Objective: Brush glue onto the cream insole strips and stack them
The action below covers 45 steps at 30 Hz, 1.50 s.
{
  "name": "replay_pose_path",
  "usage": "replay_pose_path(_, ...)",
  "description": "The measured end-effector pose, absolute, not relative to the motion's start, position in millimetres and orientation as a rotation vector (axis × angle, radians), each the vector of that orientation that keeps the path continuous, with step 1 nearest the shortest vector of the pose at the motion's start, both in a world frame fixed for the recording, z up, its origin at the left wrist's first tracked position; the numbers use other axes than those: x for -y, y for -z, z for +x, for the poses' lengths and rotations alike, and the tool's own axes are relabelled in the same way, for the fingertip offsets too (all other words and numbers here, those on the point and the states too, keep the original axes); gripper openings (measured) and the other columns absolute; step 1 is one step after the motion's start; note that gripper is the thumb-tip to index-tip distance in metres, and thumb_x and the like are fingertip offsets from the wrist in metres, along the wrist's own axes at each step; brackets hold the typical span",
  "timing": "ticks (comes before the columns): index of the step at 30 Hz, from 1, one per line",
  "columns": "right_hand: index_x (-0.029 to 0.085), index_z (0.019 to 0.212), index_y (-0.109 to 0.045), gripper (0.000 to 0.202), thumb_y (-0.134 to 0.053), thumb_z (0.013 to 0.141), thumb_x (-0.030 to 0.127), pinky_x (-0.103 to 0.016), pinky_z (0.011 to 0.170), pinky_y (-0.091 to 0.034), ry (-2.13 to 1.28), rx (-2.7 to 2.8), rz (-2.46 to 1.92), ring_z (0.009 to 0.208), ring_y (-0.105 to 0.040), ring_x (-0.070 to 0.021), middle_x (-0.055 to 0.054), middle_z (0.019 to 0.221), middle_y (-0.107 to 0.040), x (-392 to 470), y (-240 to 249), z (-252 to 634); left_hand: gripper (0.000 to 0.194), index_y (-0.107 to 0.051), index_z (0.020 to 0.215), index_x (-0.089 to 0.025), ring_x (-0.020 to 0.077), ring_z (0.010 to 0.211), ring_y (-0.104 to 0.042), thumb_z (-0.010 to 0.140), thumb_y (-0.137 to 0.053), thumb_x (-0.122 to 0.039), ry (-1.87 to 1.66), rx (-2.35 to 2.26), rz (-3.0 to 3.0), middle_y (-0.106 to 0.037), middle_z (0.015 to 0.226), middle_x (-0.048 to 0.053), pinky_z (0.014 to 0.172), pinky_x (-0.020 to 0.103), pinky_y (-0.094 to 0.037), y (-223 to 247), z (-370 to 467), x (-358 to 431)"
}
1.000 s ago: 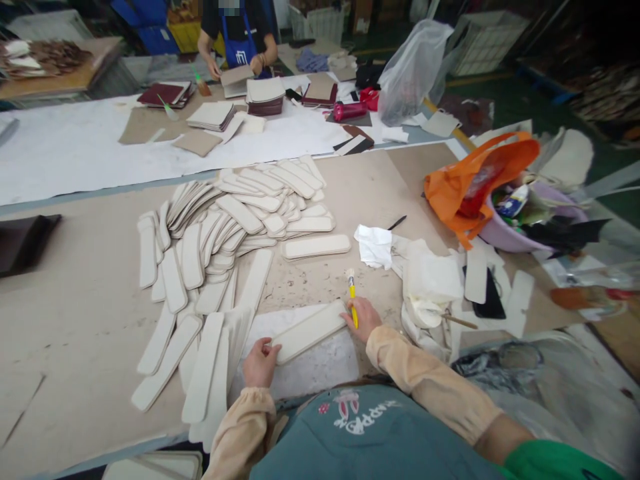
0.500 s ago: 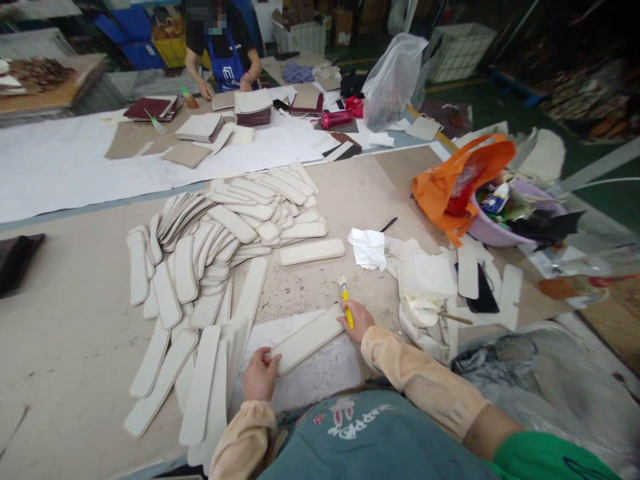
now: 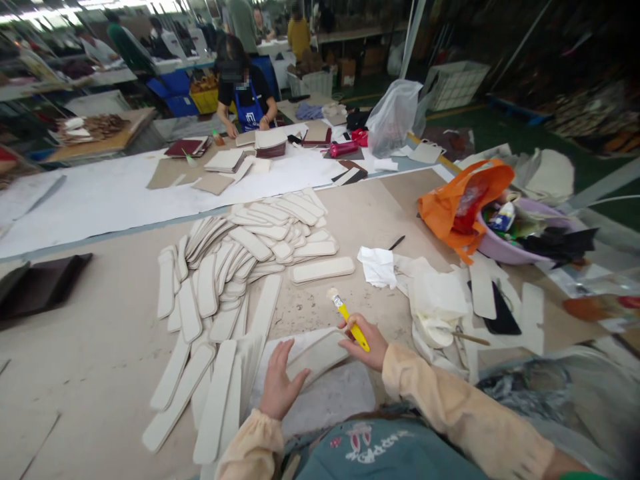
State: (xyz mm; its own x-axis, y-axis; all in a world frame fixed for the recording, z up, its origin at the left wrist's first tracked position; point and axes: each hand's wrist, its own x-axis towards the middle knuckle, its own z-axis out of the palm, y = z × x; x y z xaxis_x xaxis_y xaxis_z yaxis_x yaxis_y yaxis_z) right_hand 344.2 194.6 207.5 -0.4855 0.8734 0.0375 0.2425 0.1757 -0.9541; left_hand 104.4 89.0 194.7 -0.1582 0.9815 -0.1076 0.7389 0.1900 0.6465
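My right hand [image 3: 369, 339] holds a small brush [image 3: 351, 323] with a yellow handle, its pale bristles pointing up and away. The fingertips of that hand lie by the right end of a long cream strip [image 3: 320, 357] with rounded corners. At the strip's left end is my left hand [image 3: 281, 385], fingers stretched and thumb apart; whether it touches the strip I cannot tell. Beneath the strip lies a whitish flat sheet [image 3: 345, 397]. To the left, a big heap of similar cream strips [image 3: 255, 243] fans across the table.
A crumpled white cloth [image 3: 377, 267] and a plastic-wrapped container [image 3: 440, 300] with a stick sit to the right. Behind them are an orange bag [image 3: 457, 200] and a purple basin [image 3: 500, 247]. Across the table a person in a blue apron [image 3: 249, 115] works beside stacked panels.
My left hand has opened from its pinch on the strip's end, fingers now spread. The brush has tilted to point up and left. The camera view has risen and turned left.
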Motion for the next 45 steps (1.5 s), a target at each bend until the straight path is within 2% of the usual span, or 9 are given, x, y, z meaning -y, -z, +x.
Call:
replay_pose_path(3,0.023,0.085,-0.041,0.024,-0.062,0.073,0.023,-0.025,0.063,-0.044,-1.457,1.797,-0.904,0.067,-0.053,-0.0112,0.000,0.093,-0.058,-204,-244,337,0.060,-0.051,0.121,-0.017,0.0269,0.118,-0.046,0.068,-0.066,-0.040,-0.676,-1.719,1.596,-0.054,0.125,0.012,0.103,0.041,-0.034,-221,116,-115)
replay_pose_path(7,0.023,0.084,-0.039,0.028,-0.065,0.072,0.025,-0.024,0.061,-0.045,-1.566,1.715,-0.765,0.068,-0.053,-0.0116,0.000,0.092,-0.059,-223,-276,333,0.028,-0.066,0.087,-0.017,0.0207,0.081,-0.059,0.071,-0.063,-0.039,-0.728,-1.599,1.444,-0.067,0.084,0.005,0.075,0.031,-0.046,-243,136,-136)
replay_pose_path(10,0.023,0.084,-0.038,0.032,-0.067,0.071,0.026,-0.024,0.061,-0.044,-1.510,1.672,-0.754,0.071,-0.053,-0.0124,0.000,0.092,-0.059,-234,-293,338,0.026,-0.064,0.074,-0.017,0.0175,0.068,-0.056,0.070,-0.063,-0.042,-0.844,-1.544,1.210,-0.064,0.069,0.002,0.063,0.027,-0.044,-253,152,-138)
replay_pose_path(18,0.022,0.080,-0.039,0.032,-0.069,0.070,0.028,-0.021,0.057,-0.037,-1.488,1.531,-0.674,0.060,-0.043,-0.0088,0.006,0.072,-0.049,-236,-317,353,0.036,-0.065,0.086,-0.016,0.0176,0.065,-0.059,0.065,-0.069,-0.044,-1.054,-1.339,0.792,-0.068,0.075,0.004,0.059,0.027,-0.046,-291,193,-128)
replay_pose_path(22,0.022,0.079,-0.040,0.032,-0.070,0.069,0.029,-0.021,0.055,-0.035,-1.489,1.504,-0.620,0.058,-0.041,-0.0083,0.007,0.068,-0.048,-237,-325,361,0.034,-0.065,0.091,-0.014,0.0185,0.070,-0.061,0.068,-0.069,-0.040,-1.126,-1.189,0.758,-0.069,0.080,0.006,0.066,0.029,-0.047,-306,209,-120)
replay_pose_path(28,0.022,0.079,-0.040,0.042,-0.075,0.060,0.034,-0.020,0.049,-0.035,-1.544,1.365,-0.669,0.052,-0.041,-0.0075,0.009,0.060,-0.045,-252,-336,378,0.063,-0.058,0.110,-0.012,0.0296,0.090,-0.064,0.076,-0.045,-0.064,-0.895,-0.807,0.452,-0.067,0.100,0.015,0.080,0.043,-0.049,-317,226,-91)
replay_pose_path(32,0.021,0.079,-0.040,0.045,-0.077,0.057,0.032,-0.019,0.048,-0.037,-1.577,1.318,-0.677,0.052,-0.042,-0.0071,0.011,0.058,-0.045,-262,-337,390,0.049,-0.052,0.115,-0.014,0.0325,0.092,-0.064,0.077,-0.056,-0.046,-0.848,-0.778,0.443,-0.064,0.108,0.017,0.069,0.043,-0.054,-310,239,-66)
replay_pose_path(35,0.021,0.078,-0.040,0.045,-0.078,0.056,0.032,-0.018,0.047,-0.035,-1.601,1.310,-0.687,0.050,-0.041,-0.0064,0.011,0.057,-0.044,-262,-337,396,0.041,-0.051,0.110,-0.013,0.0314,0.091,-0.065,0.076,-0.061,-0.034,-0.863,-0.878,0.470,-0.064,0.106,0.017,0.060,0.036,-0.056,-304,248,-53)
replay_pose_path(45,0.021,0.076,-0.039,0.048,-0.079,0.053,0.032,-0.019,0.047,-0.035,-1.627,1.307,-0.649,0.050,-0.039,-0.0062,0.011,0.056,-0.043,-254,-341,397,0.037,-0.051,0.107,-0.015,0.0291,0.090,-0.065,0.077,-0.061,-0.033,-0.864,-0.903,0.485,-0.062,0.110,0.016,0.055,0.030,-0.057,-294,251,-43)
